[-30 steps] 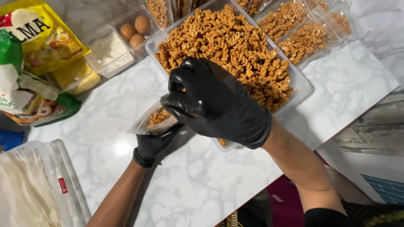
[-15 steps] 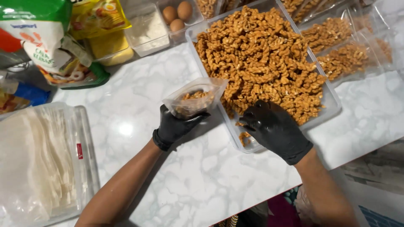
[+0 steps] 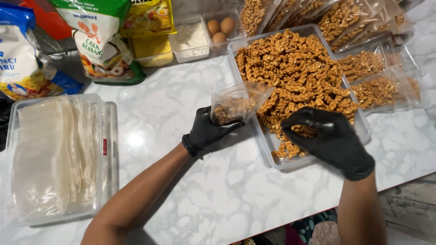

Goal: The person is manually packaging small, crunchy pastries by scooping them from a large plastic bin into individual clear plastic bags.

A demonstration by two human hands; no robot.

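Snacks, golden and twisted, are filling the clear tray at centre right of the frame, and my right hand is curling its grip around a small pinch of them at the tray's near end. My left hand is holding the small clear pouch, partly filled, at frame centre just left of the tray above the marble worktop, its grip narrow around the base. I am judging it best to be keeping the pouch mouth wide and tilted toward the tray, and carrying small pinches so nothing is spilling.
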